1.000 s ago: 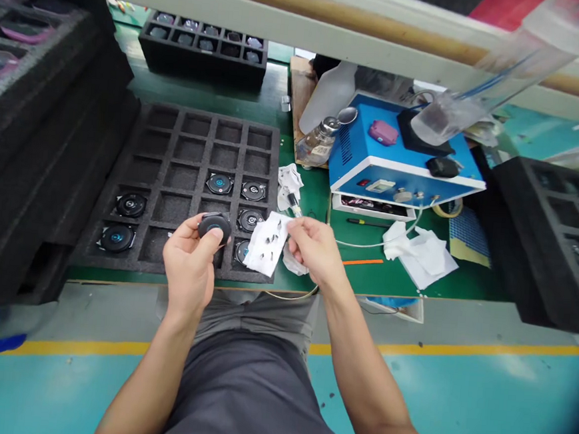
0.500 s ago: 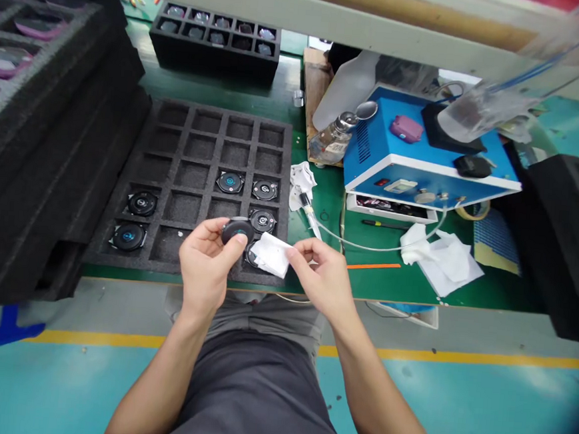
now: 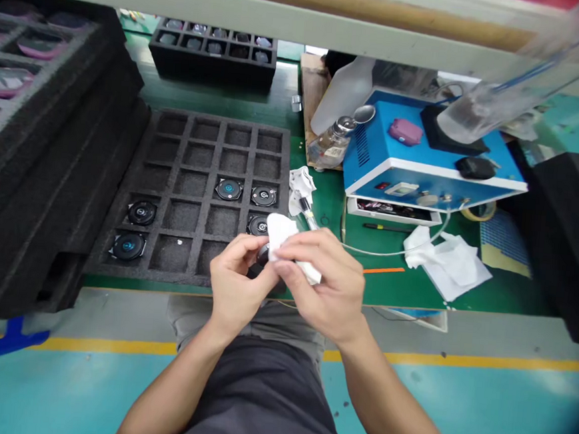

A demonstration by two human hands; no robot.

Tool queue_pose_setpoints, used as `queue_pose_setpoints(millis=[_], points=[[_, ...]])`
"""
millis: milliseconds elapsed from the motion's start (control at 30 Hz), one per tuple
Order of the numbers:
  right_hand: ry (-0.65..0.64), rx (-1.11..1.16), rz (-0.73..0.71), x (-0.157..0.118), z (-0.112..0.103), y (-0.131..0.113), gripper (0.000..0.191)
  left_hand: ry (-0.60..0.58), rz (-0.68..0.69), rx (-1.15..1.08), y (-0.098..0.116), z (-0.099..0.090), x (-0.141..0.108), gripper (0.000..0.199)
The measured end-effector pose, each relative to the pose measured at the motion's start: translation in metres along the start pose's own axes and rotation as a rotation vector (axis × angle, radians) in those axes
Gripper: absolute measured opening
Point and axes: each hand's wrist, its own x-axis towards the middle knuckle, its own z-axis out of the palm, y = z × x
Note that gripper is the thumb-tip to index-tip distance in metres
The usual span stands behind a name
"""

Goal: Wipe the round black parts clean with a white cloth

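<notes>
The 2 hands have come together since half a second ago. Then the left hand [image 3: 237,283] held the small round black part [image 3: 262,254] out in the open near the foam tray's near edge, and the right hand [image 3: 327,280] held the white wipe [image 3: 283,233] just beside it, not touching. Now the right hand has moved left and closed over the part, pressing the wipe against it. The part is mostly hidden: only a dark sliver shows between the fingers, just near of the tray's near-right corner, above the bench edge.

Left hand: fingers curled, pinching the part from the left. Right hand: closed on the wipe, thumb and forefinger bunching it on top of the part. A wiping contact looks to have just started; which face is being wiped cannot be told.

The black foam tray [image 3: 198,163] lies unmoved on the green bench [image 3: 330,207]. 5 similar round parts sit in its cells: 2 at the near left, 3 toward the right, the nearest of these partly covered by the wipe. Most other cells hold nothing.

Right of the tray: a crumpled scrap of wipe [image 3: 299,181], a thin tube, an orange stick [image 3: 383,270], more white wipes [image 3: 449,260]. Farther right is the blue box unit [image 3: 424,164], with a small glass bottle [image 3: 331,145] at its left. A second dark tray [image 3: 215,54] stands at the far side; stacked foam [image 3: 38,157] fills the left.
</notes>
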Motion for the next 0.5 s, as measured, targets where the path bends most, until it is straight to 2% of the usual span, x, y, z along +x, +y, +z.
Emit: queue_pose_setpoints(millis=[67, 133, 233, 300, 500], points=[[-0.026, -0.045, -0.047, 0.002, -0.001, 0.004, 0.011, -0.011, 0.002, 0.027, -0.003, -0.001, 0.0, 0.019], [-0.014, -0.07, -0.019, 0.004, -0.003, 0.009, 0.014, -0.025, -0.001, 0.054, -0.006, -0.002, 0.0, 0.018], [-0.119, -0.068, -0.011, 0.006, -0.005, 0.017, 0.017, -0.073, -0.019, 0.083, -0.007, -0.004, 0.0, 0.02], [-0.154, -0.108, -0.055, 0.007, -0.006, 0.021, 0.018, -0.109, -0.033, 0.098, -0.007, -0.005, 0.001, 0.02], [-0.01, -0.328, -0.264, -0.001, 0.0, 0.03, 0.023, -0.105, -0.122, 0.107, -0.009, -0.005, 0.0, 0.022]])
